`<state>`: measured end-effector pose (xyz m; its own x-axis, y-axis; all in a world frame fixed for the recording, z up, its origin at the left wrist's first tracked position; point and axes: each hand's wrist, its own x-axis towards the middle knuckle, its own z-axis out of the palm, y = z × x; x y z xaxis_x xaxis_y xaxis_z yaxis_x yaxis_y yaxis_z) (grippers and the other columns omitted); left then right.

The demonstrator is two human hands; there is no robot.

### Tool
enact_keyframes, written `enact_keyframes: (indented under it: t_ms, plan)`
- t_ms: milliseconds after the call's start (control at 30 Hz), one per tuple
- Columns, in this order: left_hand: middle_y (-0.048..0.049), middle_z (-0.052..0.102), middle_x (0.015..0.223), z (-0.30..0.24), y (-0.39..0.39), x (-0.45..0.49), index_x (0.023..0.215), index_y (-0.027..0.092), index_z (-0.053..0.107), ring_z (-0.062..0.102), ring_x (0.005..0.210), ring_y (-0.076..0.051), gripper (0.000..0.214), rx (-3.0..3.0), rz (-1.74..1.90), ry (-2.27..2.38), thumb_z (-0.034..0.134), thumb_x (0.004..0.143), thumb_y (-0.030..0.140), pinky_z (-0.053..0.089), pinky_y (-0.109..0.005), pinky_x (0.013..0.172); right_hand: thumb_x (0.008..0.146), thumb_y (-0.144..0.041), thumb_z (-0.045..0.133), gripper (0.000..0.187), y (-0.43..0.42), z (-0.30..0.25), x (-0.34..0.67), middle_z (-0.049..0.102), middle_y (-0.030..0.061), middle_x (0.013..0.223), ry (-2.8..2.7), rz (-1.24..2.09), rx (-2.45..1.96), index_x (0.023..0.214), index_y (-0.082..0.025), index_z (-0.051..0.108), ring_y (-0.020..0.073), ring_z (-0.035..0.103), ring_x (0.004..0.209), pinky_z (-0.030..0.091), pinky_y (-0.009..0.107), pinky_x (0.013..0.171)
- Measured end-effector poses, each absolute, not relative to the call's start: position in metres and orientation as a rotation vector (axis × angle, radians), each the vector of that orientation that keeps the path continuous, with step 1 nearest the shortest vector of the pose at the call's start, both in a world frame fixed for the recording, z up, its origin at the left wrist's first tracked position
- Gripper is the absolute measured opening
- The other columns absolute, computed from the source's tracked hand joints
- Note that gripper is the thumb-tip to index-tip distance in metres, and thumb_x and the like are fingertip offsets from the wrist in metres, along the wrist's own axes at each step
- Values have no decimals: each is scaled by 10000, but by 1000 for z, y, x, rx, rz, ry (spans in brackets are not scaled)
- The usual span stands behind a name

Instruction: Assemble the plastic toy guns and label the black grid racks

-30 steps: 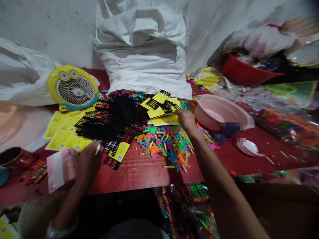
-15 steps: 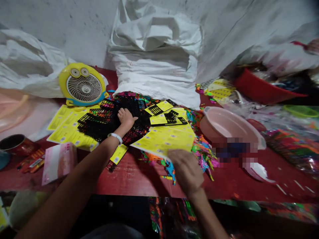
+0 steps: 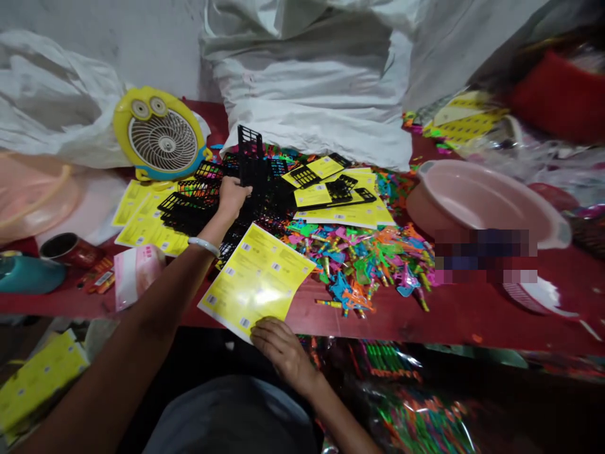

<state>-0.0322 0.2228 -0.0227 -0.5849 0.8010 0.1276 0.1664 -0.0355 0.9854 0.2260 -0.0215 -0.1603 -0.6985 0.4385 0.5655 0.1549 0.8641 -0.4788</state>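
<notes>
My left hand (image 3: 232, 197) reaches across the red table (image 3: 425, 315) and grips a black plastic grid piece (image 3: 250, 154), which stands upright above the pile of black grids (image 3: 198, 205). A white bangle circles that wrist. My right hand (image 3: 281, 343) is near the table's front edge and pinches the near corner of a yellow card sheet (image 3: 258, 277) with small white labels. A heap of small colourful plastic pieces (image 3: 363, 261) lies just right of the sheet. More yellow cards (image 3: 347, 211) with black grids on them lie behind the heap.
A yellow fan (image 3: 161, 135) stands at the back left beside white sacks (image 3: 321, 82). A pink basin (image 3: 477, 202) sits to the right, a red tub (image 3: 558, 94) behind it. Yellow sheets (image 3: 142, 221), a pink packet (image 3: 135, 271) and a tin (image 3: 63, 249) lie left. Bagged colourful goods (image 3: 406, 403) sit below the table.
My right hand has pulled the yellow sheet from the middle of the table to the front edge. My left hand has lifted a black grid upright off the pile.
</notes>
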Motion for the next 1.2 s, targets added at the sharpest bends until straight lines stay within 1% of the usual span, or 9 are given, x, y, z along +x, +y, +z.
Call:
enact_keyframes:
  t_ms: [167,367,433,567,667,767,867,1000,1200]
  plan:
    - [33,615,733,-12,169,-49,809,184,513,617,693,-116,252,950,1800,1556,734,698,138,499,-257,740,979,-450,635,448,-17,-159,235,749,133,1266,-2349,668,-536,1376,-243,639,296,686,1222,579,555,1044]
    - [55,615,759,-57,54,-25,911,233,469,629,712,-133,468,890,1553,1419,821,606,283,512,-292,755,1032,-445,536,378,10,-138,222,738,123,1280,-1764,1047,-892,1356,-277,632,253,709,1174,587,483,1010]
    - [27,649,797,-80,21,-9,896,242,474,652,763,-168,442,931,1342,1370,814,649,379,526,-328,763,972,-514,623,468,24,-130,209,748,113,1231,-1494,1253,-938,1365,-261,600,238,731,1099,604,446,970]
    - [-35,671,862,-109,-5,7,915,224,539,667,843,-215,304,1126,1172,1473,720,800,440,532,-369,806,785,-559,808,501,40,-124,190,761,42,1010,-1221,1513,-957,1144,-240,666,206,734,903,632,364,818]
    - [-125,679,1096,-112,10,3,1033,194,620,641,1063,-268,182,1340,1194,1872,605,922,337,502,-419,961,741,-570,824,508,39,-131,193,748,27,942,-1141,1526,-999,1093,-235,676,199,717,815,631,358,740]
    - [-186,606,1298,-107,38,1,1213,159,613,528,1268,-329,312,1493,1084,2206,641,922,268,404,-473,1107,751,-589,802,505,35,-137,209,734,18,854,-1140,1479,-1072,1088,-230,686,183,687,729,609,342,678]
    - [-174,584,1257,-102,59,4,1209,165,620,506,1231,-345,370,1539,926,2325,730,878,287,397,-486,1076,772,-592,783,507,39,-133,225,722,10,809,-1140,1399,-1142,1100,-221,677,166,658,669,582,325,646]
    - [-123,592,1172,-103,64,4,985,189,646,530,1172,-301,138,1580,965,2329,722,887,250,397,-433,1050,783,-564,787,482,61,-114,238,697,-9,766,-1156,1258,-1143,1101,-229,650,157,632,636,555,310,630]
    - [-140,612,1210,-117,47,13,1192,187,605,542,1219,-318,388,1637,874,2252,775,866,312,385,-436,1044,744,-592,809,522,129,-92,209,695,-13,787,-1208,1216,-986,1079,-233,634,158,654,649,570,308,630]
